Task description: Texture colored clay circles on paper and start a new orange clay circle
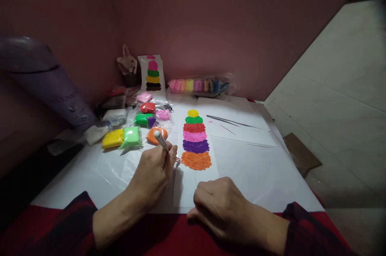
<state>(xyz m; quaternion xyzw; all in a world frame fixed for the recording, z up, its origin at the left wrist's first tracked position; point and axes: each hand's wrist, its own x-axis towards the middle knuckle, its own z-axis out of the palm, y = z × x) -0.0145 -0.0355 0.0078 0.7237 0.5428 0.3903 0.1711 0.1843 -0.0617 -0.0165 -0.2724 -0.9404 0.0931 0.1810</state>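
Pronged tool (161, 142), layered clay stack (196, 142)

Stack lies on paper sheet (188, 191). Left grip (157, 167) closed round tool, prongs beside orange layer. Right grip (221, 204) curled; contents indeterminable. Clay probably soft, easily dented; tool likely light, stiff, best held mid-handle.

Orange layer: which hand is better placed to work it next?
Probably the left hand: it holds the pale tool, tip beside the orange layer. The right hand sits below, no tool visible.

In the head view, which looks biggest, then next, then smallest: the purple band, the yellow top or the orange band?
1. Orange band
2. Purple band
3. Yellow top
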